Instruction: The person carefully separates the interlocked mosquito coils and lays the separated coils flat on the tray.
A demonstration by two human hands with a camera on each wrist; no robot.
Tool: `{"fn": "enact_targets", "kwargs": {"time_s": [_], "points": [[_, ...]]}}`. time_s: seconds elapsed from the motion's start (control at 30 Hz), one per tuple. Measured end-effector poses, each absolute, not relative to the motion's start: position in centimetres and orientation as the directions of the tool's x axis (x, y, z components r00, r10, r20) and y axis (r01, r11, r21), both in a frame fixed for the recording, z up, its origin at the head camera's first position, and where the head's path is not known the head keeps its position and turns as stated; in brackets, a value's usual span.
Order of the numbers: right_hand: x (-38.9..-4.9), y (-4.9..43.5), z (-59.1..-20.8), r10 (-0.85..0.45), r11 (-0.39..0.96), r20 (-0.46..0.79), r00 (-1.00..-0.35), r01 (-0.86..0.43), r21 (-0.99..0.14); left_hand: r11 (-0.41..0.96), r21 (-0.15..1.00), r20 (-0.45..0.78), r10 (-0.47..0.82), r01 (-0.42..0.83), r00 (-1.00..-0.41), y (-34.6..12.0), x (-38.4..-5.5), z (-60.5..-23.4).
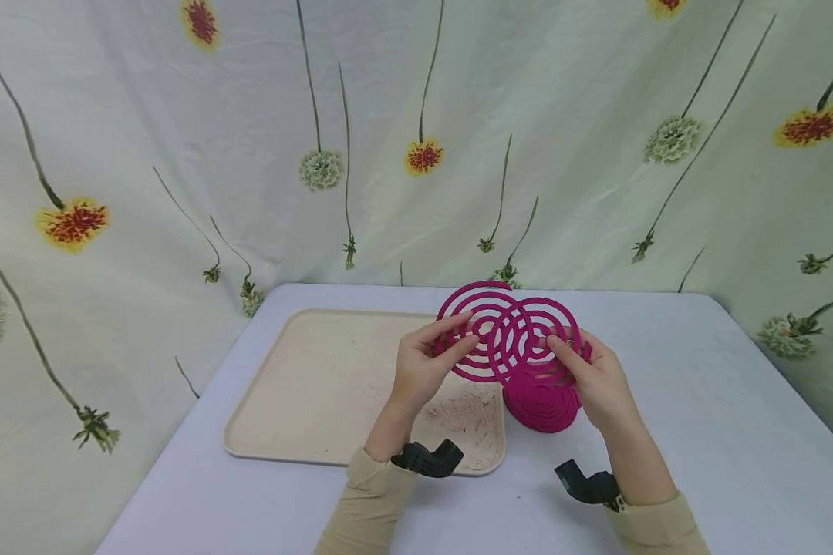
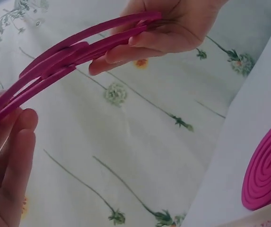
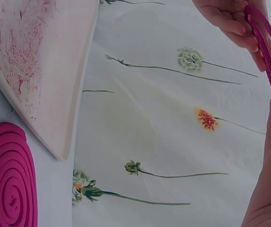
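Two magenta spiral mosquito coils are held in the air, partly overlapping. My left hand [image 1: 419, 362] pinches the left mosquito coil [image 1: 487, 283] at its left side between thumb and fingers. The right mosquito coil [image 1: 547, 301], a little lower, is gripped by my right hand [image 1: 604, 381], its thumb on the near face. Seen edge-on in the left wrist view, the coils [image 2: 55, 59] look slightly bent and cross each other. Below them, a magenta round of tightly wound coil [image 1: 543, 408] lies flat on the table, its upper part hidden behind the held coils.
A beige tray [image 1: 319, 385] lies on the white-covered table [image 1: 687, 385], left of the wound coil. Reddish crumbs and smears [image 1: 461, 416] mark its right part. Behind the table hangs a flower-printed cloth [image 1: 583, 154]. Black wrist cameras [image 1: 430, 460] sit on both wrists.
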State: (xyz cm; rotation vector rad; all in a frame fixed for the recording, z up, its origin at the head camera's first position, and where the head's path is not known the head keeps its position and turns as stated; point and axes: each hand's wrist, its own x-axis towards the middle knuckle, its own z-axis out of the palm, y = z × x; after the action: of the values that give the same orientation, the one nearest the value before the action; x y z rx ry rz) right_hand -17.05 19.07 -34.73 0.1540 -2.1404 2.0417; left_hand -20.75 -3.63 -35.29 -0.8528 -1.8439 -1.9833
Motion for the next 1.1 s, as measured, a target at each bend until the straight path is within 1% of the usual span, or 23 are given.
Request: {"fn": "enact_targets", "kwargs": {"time_s": [0.07,0.13,0.23,0.33,0.4,0.47,0.57,0.73,0.83,0.9,1.0,1.03,1.1], "points": [[-17.0,19.4,-34.7,0.022,0.097,0.202,-0.979,-0.199,-0.975,-0.118,0.809,0.586,0.226,0.575,-0.778,-4.1,-20.8,-35.3],[-17.0,19.9,-34.6,-0.046,0.158,0.205,-0.978,-0.209,-0.965,-0.098,0.821,0.564,0.29,0.562,-0.773,-4.6,-20.9,-35.2],[-16.9,21.1,-34.6,-0.199,0.233,0.191,-0.961,-0.236,-0.943,-0.077,0.836,0.526,0.397,0.543,-0.752,-5.2,-21.0,-35.2],[-16.8,22.0,-34.5,-0.359,0.252,0.145,-0.922,-0.245,-0.936,-0.086,0.849,0.489,0.5,0.521,-0.715,-5.6,-21.1,-35.2],[-16.8,22.3,-34.5,-0.431,0.258,0.11,-0.896,-0.24,-0.936,-0.074,0.85,0.477,0.529,0.521,-0.702,-5.5,-21.1,-35.3],[-16.8,22.5,-34.5,-0.466,0.261,0.097,-0.88,-0.241,-0.935,-0.068,0.845,0.485,0.516,0.53,-0.706,-5.3,-21.1,-35.4],[-16.9,22.4,-34.5,-0.432,0.253,0.102,-0.896,-0.229,-0.94,-0.073,0.83,0.525,0.437,0.554,-0.73,-4.7,-20.9,-35.5],[-17.0,21.8,-34.6,-0.25,0.194,0.192,-0.949,-0.244,-0.95,-0.155,0.79,0.611,0.265,0.593,-0.746,-3.2,-20.6,-35.6],[-17.0,21.2,-34.6,-0.129,0.102,0.245,-0.961,-0.258,-0.961,-0.161,0.77,0.638,0.176,0.618,-0.75,-2.5,-20.6,-35.7],[-17.1,20.8,-34.7,-0.062,0.011,0.259,-0.964,-0.26,-0.966,-0.146,0.762,0.647,0.154,0.63,-0.747,-2.4,-20.5,-35.8],[-17.1,20.3,-34.6,0.007,-0.104,0.252,-0.968,-0.251,-0.962,-0.148,0.748,0.663,0.162,0.646,-0.731,-2.7,-20.7,-35.8],[-17.1,20.2,-34.6,0.019,-0.105,0.247,-0.969,-0.248,-0.963,-0.137,0.75,0.662,0.164,0.648,-0.732,-2.9,-20.4,-35.5],[-17.0,20.1,-34.6,0.019,-0.058,0.239,-0.971,-0.24,-0.969,-0.125,0.747,0.665,0.167,0.653,-0.728,-3.4,-20.6,-35.3]]}}
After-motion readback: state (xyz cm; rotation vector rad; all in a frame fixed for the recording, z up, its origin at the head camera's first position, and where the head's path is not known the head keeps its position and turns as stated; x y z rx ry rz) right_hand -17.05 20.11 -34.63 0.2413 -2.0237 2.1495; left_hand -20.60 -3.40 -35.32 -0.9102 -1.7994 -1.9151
